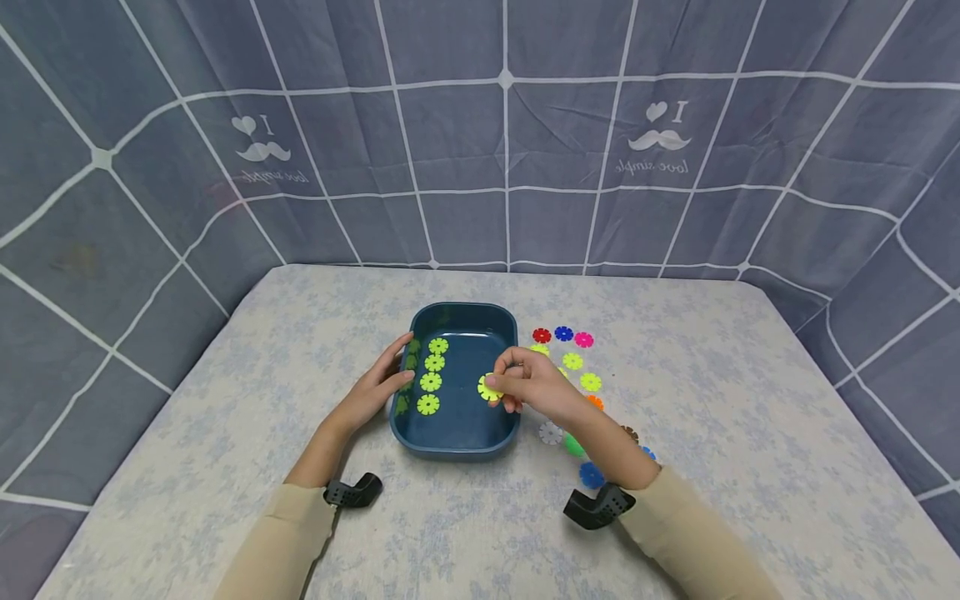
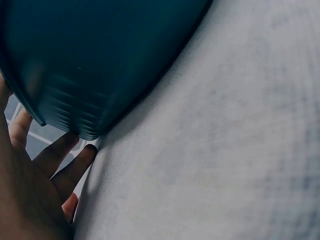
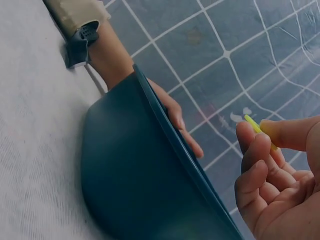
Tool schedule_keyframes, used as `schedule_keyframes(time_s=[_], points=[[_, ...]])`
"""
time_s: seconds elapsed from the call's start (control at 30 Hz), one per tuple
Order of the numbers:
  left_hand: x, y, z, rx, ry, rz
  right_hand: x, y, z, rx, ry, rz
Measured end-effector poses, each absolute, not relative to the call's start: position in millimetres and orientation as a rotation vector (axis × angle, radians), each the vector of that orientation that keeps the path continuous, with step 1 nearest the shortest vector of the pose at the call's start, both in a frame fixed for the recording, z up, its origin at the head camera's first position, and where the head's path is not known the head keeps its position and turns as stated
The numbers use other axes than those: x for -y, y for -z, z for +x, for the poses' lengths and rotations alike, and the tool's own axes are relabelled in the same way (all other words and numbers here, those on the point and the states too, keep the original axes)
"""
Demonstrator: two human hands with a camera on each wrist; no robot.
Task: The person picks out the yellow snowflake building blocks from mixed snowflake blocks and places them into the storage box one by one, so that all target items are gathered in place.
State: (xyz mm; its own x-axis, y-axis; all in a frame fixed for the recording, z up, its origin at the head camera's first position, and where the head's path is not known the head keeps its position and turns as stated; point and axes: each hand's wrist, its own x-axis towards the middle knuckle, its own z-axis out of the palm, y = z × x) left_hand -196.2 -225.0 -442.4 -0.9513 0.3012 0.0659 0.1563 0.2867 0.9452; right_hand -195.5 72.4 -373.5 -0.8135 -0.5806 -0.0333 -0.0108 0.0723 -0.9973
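Observation:
My right hand point(image 1: 536, 383) pinches a yellow snowflake building disc point(image 1: 487, 387) between thumb and fingers, over the right side of a dark teal plastic tub point(image 1: 450, 454). The right wrist view shows this yellow disc point(image 3: 253, 123) edge-on, with the other fingers curled beneath. At the tub's left side, my left hand point(image 1: 369, 398) holds the rim, thumb lying over it. From the left wrist, the left hand's spread fingers point(image 2: 57, 154) appear against the tub's outer wall point(image 2: 100, 90). Several yellow discs point(image 1: 431, 382) lie inside in a column near the left wall.
More discs lie right of the tub, partly hidden by my right forearm: a red disc point(image 1: 542, 335), a dark blue disc point(image 1: 564, 333), a pink disc point(image 1: 583, 339), several yellow discs point(image 1: 591, 382), a grey disc point(image 1: 551, 432) and others. A patterned cloth point(image 1: 315, 325) covers the table.

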Motion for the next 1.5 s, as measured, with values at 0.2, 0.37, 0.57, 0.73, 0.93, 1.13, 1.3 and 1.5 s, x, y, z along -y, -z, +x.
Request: schedule_keyframes(time_s=[0.2, 0.37, 0.57, 0.73, 0.93, 1.13, 1.3, 1.5], points=[[224.8, 442.2, -196.5, -2.423, -1.748, 0.438, -58.8, 372.9, -195.1, -1.897, 1.786, -0.601], [224.0, 442.3, -196.5, -2.428, -1.744, 0.427, -49.3, 373.4, -195.4, -1.894, 1.775, -0.612], [223.6, 443.3, -197.5, -2.433, -1.745, 0.412, -39.1, 375.7, -196.0, -1.895, 1.745, -0.618], [222.7, 440.8, -196.9, -2.432, -1.741, 0.393, -30.7, 380.0, -196.7, -1.887, 1.725, -0.608], [222.8, 439.3, -196.9, -2.429, -1.74, 0.382, -19.5, 382.0, -195.4, -1.905, 1.695, -0.582], [224.5, 442.2, -197.8, -2.426, -1.731, 0.389, -6.9, 387.0, -193.5, -1.958, 1.62, -0.624], [225.0, 443.1, -197.5, -2.433, -1.727, 0.398, 3.2, 392.7, -192.0, -2.092, 1.482, -0.667], [224.8, 442.0, -197.0, -2.437, -1.724, 0.396, 12.9, 395.9, -190.8, -2.161, 1.403, -0.67]])
